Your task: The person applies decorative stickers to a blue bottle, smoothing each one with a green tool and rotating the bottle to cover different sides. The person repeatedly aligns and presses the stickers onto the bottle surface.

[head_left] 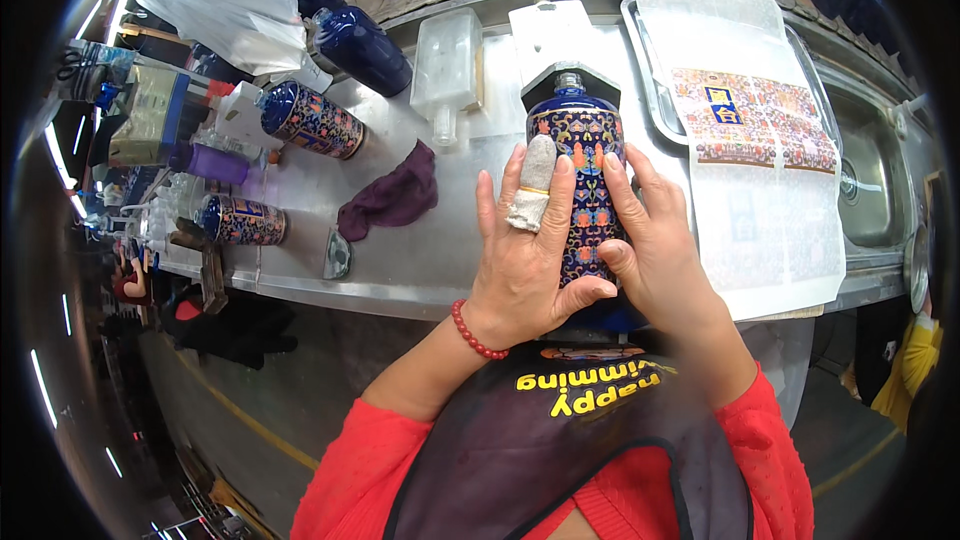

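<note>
A dark blue bottle (583, 185) covered in a colourful floral pattern lies in front of me, its neck pointing away. My left hand (535, 250) rests flat along its left side, fingers stretched out. One left finger wears a grey cover (537, 172) bound with a band. On the other side, my right hand (655, 225) presses against the bottle with its fingers extended and thumb over the pattern. Beneath the bottle's neck end is a dark angular support (541, 80). To the right lies a sheet of printed pattern paper (745, 120), partly over a metal tray (640, 70).
Left on the metal table (310, 265) are a crumpled purple cloth (395, 190), a patterned bottle (312, 120), another patterned bottle (243, 220) and a plain blue bottle (362, 50). A clear empty bottle (446, 65) stands behind. Several blue bottles line the far edge. A sink (872, 190) is at right.
</note>
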Demonstrator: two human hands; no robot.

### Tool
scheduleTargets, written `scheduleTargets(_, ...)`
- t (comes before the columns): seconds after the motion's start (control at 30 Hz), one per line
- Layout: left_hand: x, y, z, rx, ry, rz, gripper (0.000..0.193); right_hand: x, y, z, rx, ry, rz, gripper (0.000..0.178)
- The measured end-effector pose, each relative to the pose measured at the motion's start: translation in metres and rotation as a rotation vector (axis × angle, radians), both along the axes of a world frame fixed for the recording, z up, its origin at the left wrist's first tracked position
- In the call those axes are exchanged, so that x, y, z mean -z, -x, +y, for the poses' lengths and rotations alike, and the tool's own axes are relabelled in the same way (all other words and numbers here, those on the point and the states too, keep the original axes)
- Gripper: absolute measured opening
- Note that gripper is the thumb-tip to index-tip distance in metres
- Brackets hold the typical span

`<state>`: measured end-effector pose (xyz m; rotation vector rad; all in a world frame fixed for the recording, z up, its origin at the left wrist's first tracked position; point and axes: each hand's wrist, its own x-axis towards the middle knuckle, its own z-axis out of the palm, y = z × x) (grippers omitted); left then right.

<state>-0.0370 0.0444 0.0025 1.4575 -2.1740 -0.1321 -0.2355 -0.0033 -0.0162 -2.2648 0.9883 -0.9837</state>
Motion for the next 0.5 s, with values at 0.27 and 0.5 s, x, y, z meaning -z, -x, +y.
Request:
scheduleTargets(0.27,-0.0039,0.0011,-0.0016,0.002,0.029,-0.055,0.113,-0.0034,-0.0030,-0.0013,0.012,0.026,0.003,0.067)
scheduleTargets(0.5,-0.0063,0.0013,-0.0023,0.005,0.037,-0.066,0.112,-0.0031,-0.0031,-0.0017,0.015,0.041,-0.002,0.065)
